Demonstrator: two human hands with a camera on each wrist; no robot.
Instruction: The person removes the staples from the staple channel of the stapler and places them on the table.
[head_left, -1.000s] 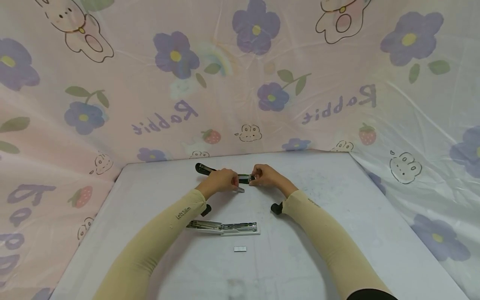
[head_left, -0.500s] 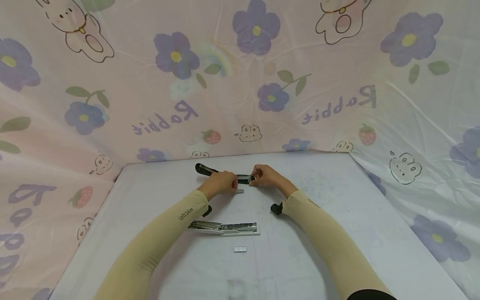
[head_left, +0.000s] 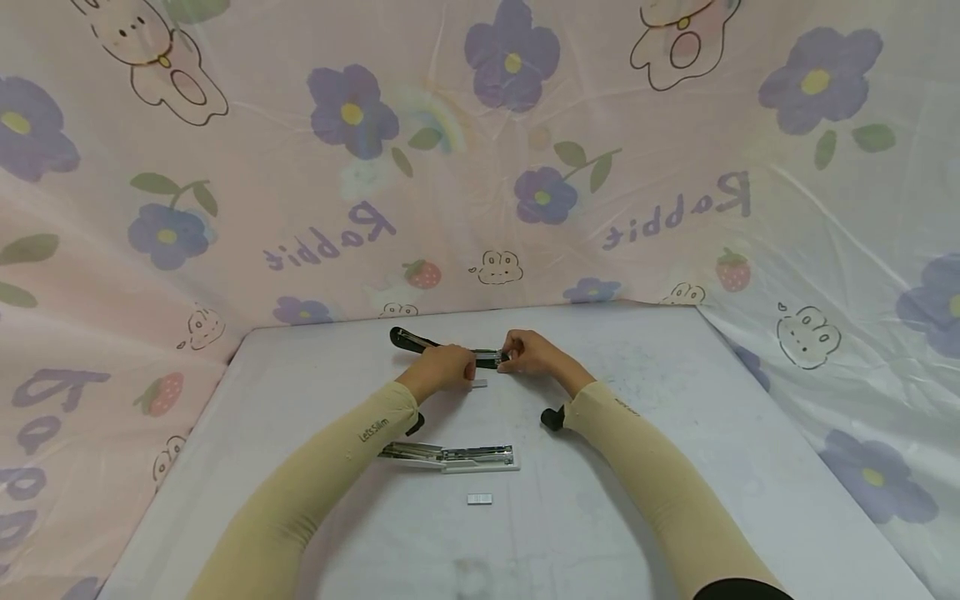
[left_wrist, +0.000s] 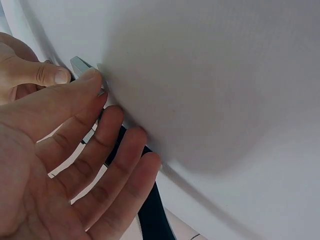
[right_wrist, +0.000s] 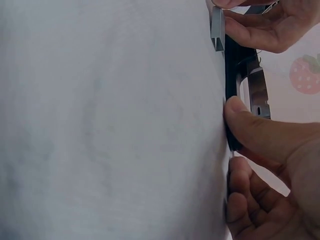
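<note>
My left hand (head_left: 444, 367) pinches a short grey strip of staples (right_wrist: 217, 30) between thumb and index finger, its other fingers loosely bent in the left wrist view. The strip sits low, just in front of an opened black stapler (head_left: 408, 338) near the table's far side. At the stapler's right end, my right hand (head_left: 529, 352) grips the base between thumb and fingers, as the right wrist view shows. The stapler's raised top arm points left, and my left hand covers its middle in the head view.
Closer to me lies a white stapler (head_left: 480, 460), opened out, its left end behind the left sleeve. Another staple strip (head_left: 480, 499) lies in front of it on the white table (head_left: 585, 517). A printed curtain (head_left: 465, 192) rises behind the table.
The left hand has come down slightly toward me, and the staple strip has gone from tilted to nearly level. The right hand holds its place on the black stapler.
</note>
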